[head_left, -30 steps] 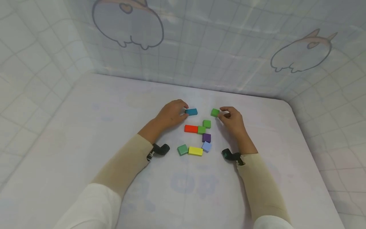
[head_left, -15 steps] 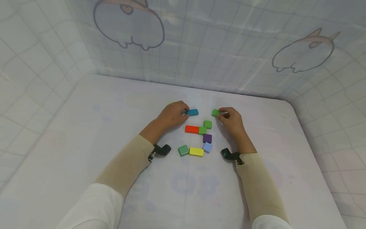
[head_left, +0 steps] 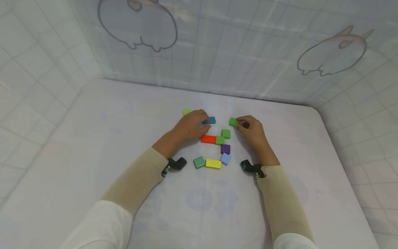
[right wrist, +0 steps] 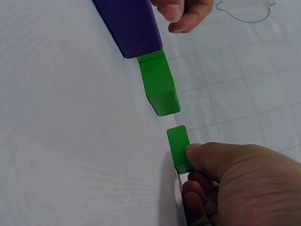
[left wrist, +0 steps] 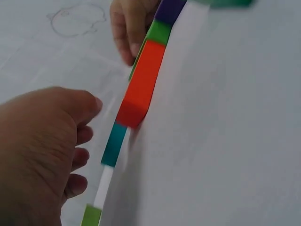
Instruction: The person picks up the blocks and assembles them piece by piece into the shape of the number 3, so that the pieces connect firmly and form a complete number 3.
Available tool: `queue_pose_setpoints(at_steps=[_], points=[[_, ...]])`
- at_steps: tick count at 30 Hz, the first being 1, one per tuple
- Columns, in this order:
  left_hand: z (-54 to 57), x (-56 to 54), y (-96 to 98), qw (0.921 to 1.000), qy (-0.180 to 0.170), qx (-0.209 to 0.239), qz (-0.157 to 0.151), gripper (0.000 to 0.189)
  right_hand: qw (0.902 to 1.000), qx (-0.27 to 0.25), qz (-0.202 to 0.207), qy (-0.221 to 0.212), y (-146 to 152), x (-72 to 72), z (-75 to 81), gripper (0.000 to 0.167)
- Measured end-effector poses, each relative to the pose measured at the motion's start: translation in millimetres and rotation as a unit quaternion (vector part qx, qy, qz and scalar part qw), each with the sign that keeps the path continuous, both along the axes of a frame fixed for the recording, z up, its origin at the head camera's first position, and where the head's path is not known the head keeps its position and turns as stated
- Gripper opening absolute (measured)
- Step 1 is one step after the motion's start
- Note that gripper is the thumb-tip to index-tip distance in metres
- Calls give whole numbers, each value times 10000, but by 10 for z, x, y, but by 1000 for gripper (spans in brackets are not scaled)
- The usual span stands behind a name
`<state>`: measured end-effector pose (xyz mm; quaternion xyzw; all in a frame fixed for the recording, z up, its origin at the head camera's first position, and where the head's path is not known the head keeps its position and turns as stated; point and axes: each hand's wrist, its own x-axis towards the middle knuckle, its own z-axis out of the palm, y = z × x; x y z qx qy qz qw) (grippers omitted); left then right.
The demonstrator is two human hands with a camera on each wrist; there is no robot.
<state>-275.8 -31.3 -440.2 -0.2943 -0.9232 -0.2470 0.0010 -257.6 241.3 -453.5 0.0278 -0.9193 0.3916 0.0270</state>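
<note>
My left hand (head_left: 190,127) hovers at the left end of a blue block (head_left: 212,120), its thumb apart from the fingers and partly covering it. In the left wrist view that thumb and the loosely bent fingers stand clear of the blue block (left wrist: 114,146). My right hand (head_left: 254,133) pinches a small green block (head_left: 233,121) at the far right of the arrangement; the right wrist view shows the thumb pressed on this green block (right wrist: 178,147). A red block (head_left: 208,139) touches another green block (head_left: 219,140), with one more green block (head_left: 226,133) just behind.
Nearer lie a purple block (head_left: 225,149), a light blue block (head_left: 225,158), a yellow block (head_left: 213,164) and a dark green block (head_left: 199,162), in a curve. A lime block (head_left: 187,112) shows behind my left hand. A patterned cloth wall (head_left: 236,69) rises behind the table.
My left thumb and fingers have spread from the blue block, and the hand has shifted slightly right. More of the lime block shows. The right hand keeps its pinch on the green block.
</note>
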Motion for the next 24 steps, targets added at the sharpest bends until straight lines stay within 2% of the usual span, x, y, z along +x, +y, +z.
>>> queue_pose_setpoints(at_steps=[6, 11, 18, 24], points=[[14, 92, 47, 9989, -80, -34, -469, 26, 10000, 39, 37, 32, -12, 19, -4, 28], [5, 134, 27, 9961, -284, 109, -827, 23, 9999, 50, 75, 61, -15, 23, -12, 27], [-4, 148, 28, 9922, -639, 137, -1061, 23, 9998, 42, 129, 138, 7, 33, -11, 27], [7, 149, 37, 9899, -780, 35, -1180, 23, 9997, 32, 208, 152, 27, 41, 2, 26]])
